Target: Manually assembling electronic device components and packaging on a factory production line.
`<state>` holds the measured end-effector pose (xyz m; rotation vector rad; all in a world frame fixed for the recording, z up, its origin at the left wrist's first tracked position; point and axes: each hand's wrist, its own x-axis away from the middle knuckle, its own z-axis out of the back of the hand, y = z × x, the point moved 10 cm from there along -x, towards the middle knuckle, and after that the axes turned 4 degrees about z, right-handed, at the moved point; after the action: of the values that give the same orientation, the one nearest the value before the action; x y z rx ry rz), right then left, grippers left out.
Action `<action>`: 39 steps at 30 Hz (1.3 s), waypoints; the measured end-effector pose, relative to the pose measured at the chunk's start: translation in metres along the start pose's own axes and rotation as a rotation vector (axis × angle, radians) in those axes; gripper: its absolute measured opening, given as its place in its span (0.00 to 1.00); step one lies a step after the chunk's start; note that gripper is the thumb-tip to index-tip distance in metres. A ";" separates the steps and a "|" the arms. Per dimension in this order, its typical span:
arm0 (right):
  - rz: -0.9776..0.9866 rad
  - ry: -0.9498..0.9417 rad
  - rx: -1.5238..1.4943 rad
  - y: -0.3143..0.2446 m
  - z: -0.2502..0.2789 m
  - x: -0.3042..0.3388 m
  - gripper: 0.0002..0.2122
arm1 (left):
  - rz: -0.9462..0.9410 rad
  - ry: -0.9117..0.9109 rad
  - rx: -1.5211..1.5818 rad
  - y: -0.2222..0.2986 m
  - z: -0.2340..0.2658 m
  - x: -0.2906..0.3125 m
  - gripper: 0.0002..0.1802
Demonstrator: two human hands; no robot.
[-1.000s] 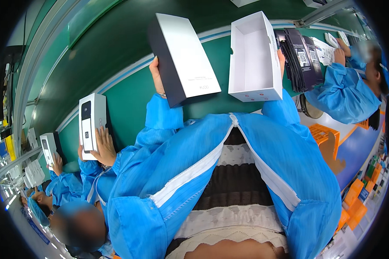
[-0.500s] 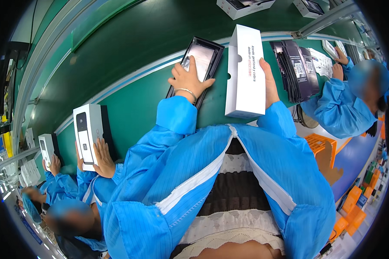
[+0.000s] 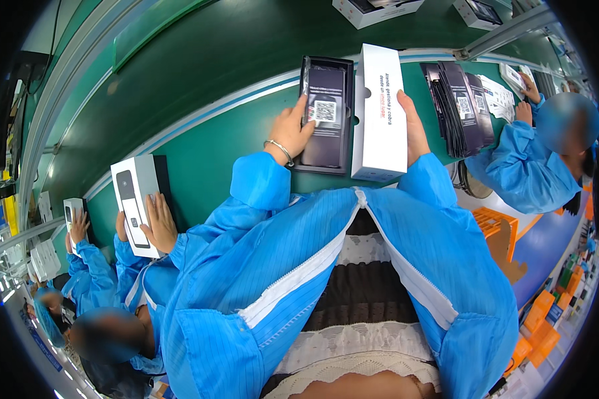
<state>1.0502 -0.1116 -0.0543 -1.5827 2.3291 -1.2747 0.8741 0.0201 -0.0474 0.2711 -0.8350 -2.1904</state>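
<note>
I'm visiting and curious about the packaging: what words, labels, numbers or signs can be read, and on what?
Print stands here, wording not copied:
White box in the right hand: two legible lines, dark, ending in red.
Dark leaflet in the black tray: square code; pale lines too small to read.
Dark leaflet stack: square codes; small print unreadable.
White sheets beside it: marks too small.
Co-worker's white box: printed picture; anything smaller unreadable.

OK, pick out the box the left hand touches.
The black box base with a QR-code leaflet inside; the left hand touches no other box.
</note>
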 end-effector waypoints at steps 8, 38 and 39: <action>0.076 -0.022 0.121 -0.007 -0.001 0.004 0.21 | -0.097 0.210 -0.092 -0.004 0.010 -0.057 0.33; 0.149 0.004 0.630 -0.034 -0.024 -0.015 0.36 | -0.023 0.192 0.297 -0.013 -0.021 -0.073 0.28; 0.158 -0.009 0.626 -0.034 -0.027 -0.017 0.36 | -0.014 0.217 0.348 -0.010 -0.019 -0.070 0.26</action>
<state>1.0713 -0.0868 -0.0207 -1.1667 1.7371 -1.7134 0.9243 0.0662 -0.0727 0.6739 -1.0874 -1.9749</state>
